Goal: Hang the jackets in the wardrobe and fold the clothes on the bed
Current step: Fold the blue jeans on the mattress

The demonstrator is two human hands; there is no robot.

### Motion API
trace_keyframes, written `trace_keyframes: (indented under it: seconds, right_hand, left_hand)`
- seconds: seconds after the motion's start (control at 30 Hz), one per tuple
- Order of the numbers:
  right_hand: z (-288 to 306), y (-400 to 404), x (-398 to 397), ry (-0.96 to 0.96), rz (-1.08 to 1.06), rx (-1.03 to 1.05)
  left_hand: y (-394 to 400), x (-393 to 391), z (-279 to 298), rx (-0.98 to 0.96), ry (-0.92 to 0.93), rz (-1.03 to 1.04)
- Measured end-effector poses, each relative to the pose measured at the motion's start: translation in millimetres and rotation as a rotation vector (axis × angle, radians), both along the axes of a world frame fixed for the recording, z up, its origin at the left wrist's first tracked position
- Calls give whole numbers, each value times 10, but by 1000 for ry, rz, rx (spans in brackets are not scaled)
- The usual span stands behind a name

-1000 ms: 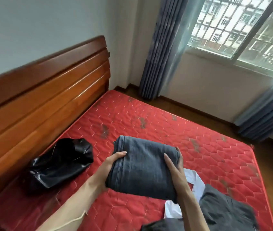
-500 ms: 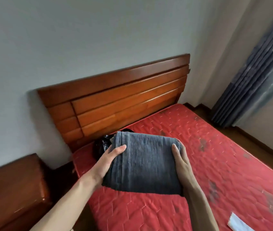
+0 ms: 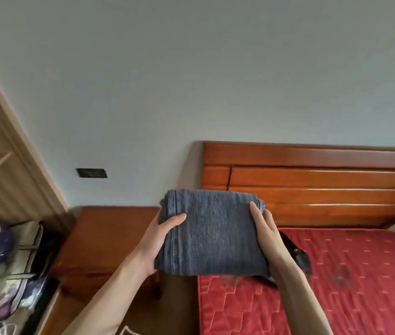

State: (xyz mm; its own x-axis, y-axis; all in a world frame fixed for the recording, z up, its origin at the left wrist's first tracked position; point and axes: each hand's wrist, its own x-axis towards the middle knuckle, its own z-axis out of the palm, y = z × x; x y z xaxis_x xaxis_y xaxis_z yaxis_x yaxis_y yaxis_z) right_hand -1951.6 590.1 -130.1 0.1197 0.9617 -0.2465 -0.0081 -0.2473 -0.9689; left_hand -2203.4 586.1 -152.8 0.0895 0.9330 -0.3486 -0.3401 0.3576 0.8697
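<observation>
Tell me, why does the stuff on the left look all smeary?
In the head view, the bags at the left edge are blurred and the wardrobe edge leans, stretched by the wide lens; the folded jeans in the left hand and right hand look sharper.

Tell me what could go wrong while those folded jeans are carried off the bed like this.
The folded jeans are held only from the sides by the left hand and right hand, so the middle layers might sag and unfold. They hang over the gap between the red mattress and the wooden nightstand; a slip would likely drop them to the floor.
</observation>
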Motion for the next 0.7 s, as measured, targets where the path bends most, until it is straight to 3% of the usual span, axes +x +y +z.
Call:
trace_keyframes:
  seconds: [0.27,0.7]
  right_hand:
    - [83,660,-1472,66,423,-52]
    - [21,1517,-3798,40,647,2]
  left_hand:
    - [144,-1508,-62,3,6,281]
    - [158,-3342,-69,-11,34,696]
